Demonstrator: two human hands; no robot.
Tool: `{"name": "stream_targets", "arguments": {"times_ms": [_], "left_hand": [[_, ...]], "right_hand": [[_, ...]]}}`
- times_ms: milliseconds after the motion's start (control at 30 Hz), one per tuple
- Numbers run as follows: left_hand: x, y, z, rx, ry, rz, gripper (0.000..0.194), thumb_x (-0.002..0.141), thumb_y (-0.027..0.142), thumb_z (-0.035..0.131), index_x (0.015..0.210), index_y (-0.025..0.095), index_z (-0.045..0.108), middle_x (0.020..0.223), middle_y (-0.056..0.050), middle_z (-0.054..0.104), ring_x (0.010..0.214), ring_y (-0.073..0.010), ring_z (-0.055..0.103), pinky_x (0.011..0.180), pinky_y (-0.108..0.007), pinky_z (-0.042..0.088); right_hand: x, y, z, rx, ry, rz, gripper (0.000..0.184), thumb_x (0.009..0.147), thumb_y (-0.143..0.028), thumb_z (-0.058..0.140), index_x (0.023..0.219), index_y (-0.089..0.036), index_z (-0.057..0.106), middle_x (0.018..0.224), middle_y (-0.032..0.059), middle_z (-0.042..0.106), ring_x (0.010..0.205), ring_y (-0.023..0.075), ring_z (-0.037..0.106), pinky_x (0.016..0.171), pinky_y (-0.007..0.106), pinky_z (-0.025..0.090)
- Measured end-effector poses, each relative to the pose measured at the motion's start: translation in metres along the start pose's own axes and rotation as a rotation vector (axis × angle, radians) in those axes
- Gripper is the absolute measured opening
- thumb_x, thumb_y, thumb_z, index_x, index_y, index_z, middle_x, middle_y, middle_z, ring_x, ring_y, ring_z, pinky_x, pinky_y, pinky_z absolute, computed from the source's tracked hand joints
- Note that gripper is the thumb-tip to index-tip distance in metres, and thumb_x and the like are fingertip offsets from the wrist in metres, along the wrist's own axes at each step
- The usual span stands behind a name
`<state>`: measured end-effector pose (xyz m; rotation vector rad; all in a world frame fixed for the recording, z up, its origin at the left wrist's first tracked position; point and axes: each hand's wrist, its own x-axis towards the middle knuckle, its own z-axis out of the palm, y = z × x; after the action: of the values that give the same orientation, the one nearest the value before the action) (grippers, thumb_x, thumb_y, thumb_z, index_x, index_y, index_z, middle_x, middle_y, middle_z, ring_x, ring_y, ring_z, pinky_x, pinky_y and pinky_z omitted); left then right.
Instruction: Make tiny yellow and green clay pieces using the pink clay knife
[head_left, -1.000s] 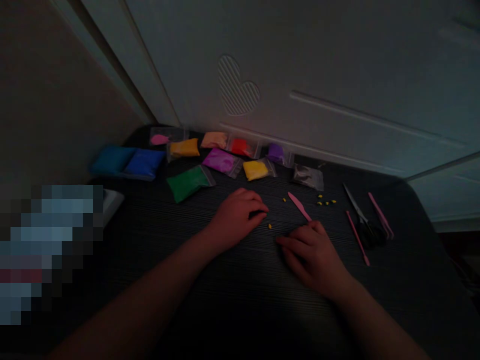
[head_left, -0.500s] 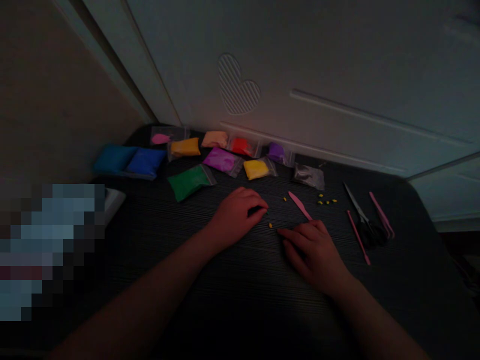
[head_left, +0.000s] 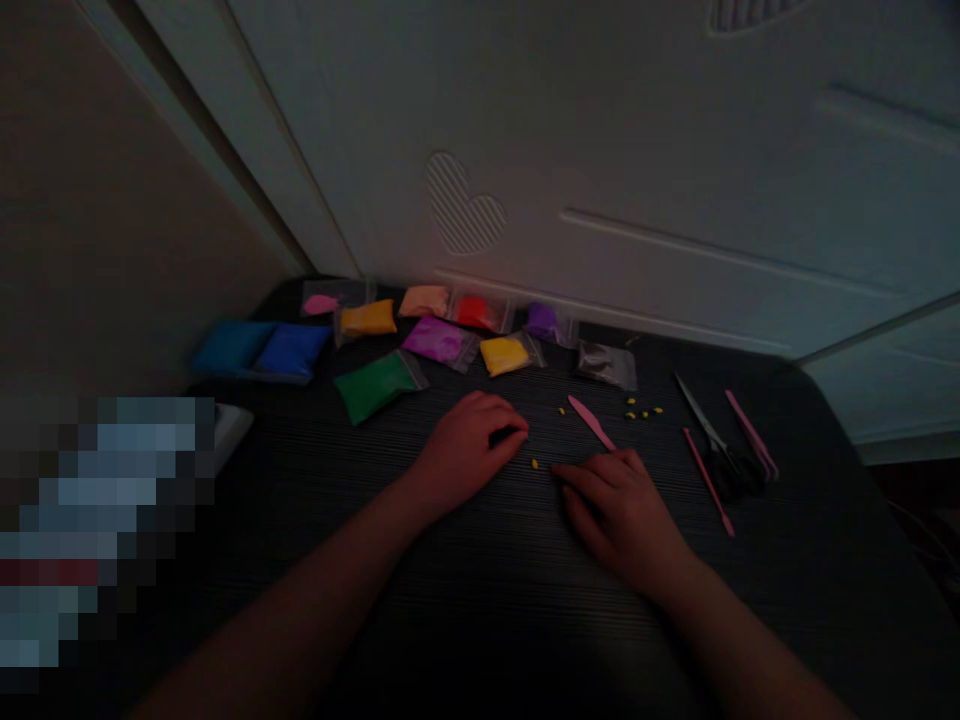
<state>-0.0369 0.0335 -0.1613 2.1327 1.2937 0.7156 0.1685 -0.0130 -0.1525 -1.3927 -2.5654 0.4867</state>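
My left hand rests over the dark table with thumb and forefinger pinched together. A tiny piece of green clay shows faintly at those fingertips, mostly hidden. Just below and right of them lies a small yellow clay bit. My right hand lies on the table to the right of that bit, forefinger stretched toward it and thumb apart, holding nothing that I can see. Beyond its knuckles is a pink plastic clay knife. Another yellow bit sits left of the knife, and several small yellow-and-dark pieces lie right of it.
Clay bags line the back of the table, among them green, blue, yellow and dark. At the right lie scissors, a thin pink tool and another pink tool. A white panel rises behind.
The head view has shifted, so the table and bags sit slightly lower and farther left. Both hands keep nearly the same pose, and the green speck at my left fingertips shows less.
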Motion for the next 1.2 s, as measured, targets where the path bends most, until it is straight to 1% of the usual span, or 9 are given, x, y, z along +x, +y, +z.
{"name": "stream_targets", "arguments": {"times_ms": [167,333,533,733,933,1033,1200], "left_hand": [[-0.0004,0.0002,-0.0007,-0.016,-0.004,-0.009,0.016,0.080,0.026,0.047,0.084,0.020,0.062,0.085,-0.001,0.061,0.084,-0.0140,0.051,0.080,-0.030,0.038],[-0.0002,-0.0005,-0.0007,-0.018,-0.004,-0.016,0.017,0.080,0.025,0.047,0.086,0.021,0.062,0.086,-0.001,0.061,0.086,-0.0143,0.051,0.082,-0.031,0.038],[-0.0010,-0.0013,0.0002,0.012,-0.028,-0.002,0.018,0.079,0.024,0.049,0.088,0.023,0.064,0.088,-0.001,0.059,0.087,-0.0148,0.050,0.082,-0.030,0.038],[-0.0008,-0.0015,0.0025,0.067,-0.044,0.001,0.018,0.078,0.025,0.049,0.086,0.023,0.065,0.088,-0.002,0.058,0.086,-0.0157,0.049,0.079,-0.030,0.039],[-0.0004,-0.0008,0.0033,0.091,-0.015,0.011,0.019,0.079,0.026,0.048,0.085,0.023,0.065,0.087,-0.003,0.059,0.085,-0.0160,0.050,0.081,-0.031,0.038],[-0.0010,-0.0007,0.0029,0.091,-0.007,0.020,0.018,0.079,0.025,0.047,0.085,0.023,0.065,0.087,-0.003,0.059,0.085,-0.0161,0.051,0.081,-0.031,0.039],[-0.0032,-0.0004,0.0032,0.070,0.020,0.014,0.021,0.079,0.024,0.047,0.094,0.023,0.062,0.092,-0.003,0.059,0.090,-0.0166,0.050,0.083,-0.032,0.040]], "right_hand": [[-0.0013,-0.0020,-0.0004,0.014,-0.014,-0.023,0.028,0.083,-0.023,0.041,0.109,-0.026,0.052,0.085,0.0026,0.056,0.080,0.0156,0.048,0.081,0.038,0.028],[0.0007,-0.0036,0.0004,0.026,0.045,0.022,0.027,0.083,-0.020,0.040,0.107,-0.024,0.053,0.082,0.0031,0.056,0.079,0.0158,0.048,0.079,0.035,0.030],[0.0028,-0.0053,-0.0008,0.046,0.123,0.024,0.027,0.082,-0.018,0.042,0.106,-0.023,0.054,0.085,0.0024,0.058,0.082,0.0156,0.049,0.080,0.034,0.030],[0.0008,-0.0061,-0.0001,0.036,0.167,0.029,0.025,0.082,-0.018,0.043,0.103,-0.022,0.056,0.083,0.0036,0.059,0.080,0.0158,0.050,0.077,0.033,0.031],[0.0026,-0.0052,0.0020,0.007,0.243,0.050,0.024,0.081,-0.017,0.043,0.100,-0.022,0.057,0.083,0.0038,0.059,0.079,0.0153,0.051,0.076,0.032,0.031],[0.0040,-0.0050,0.0021,-0.014,0.282,0.066,0.023,0.082,-0.017,0.042,0.099,-0.021,0.057,0.084,0.0044,0.060,0.082,0.0161,0.052,0.076,0.033,0.030],[0.0045,-0.0055,0.0010,-0.059,0.304,0.082,0.022,0.083,-0.019,0.041,0.097,-0.021,0.058,0.087,0.0043,0.061,0.085,0.0158,0.053,0.077,0.032,0.031]]}}
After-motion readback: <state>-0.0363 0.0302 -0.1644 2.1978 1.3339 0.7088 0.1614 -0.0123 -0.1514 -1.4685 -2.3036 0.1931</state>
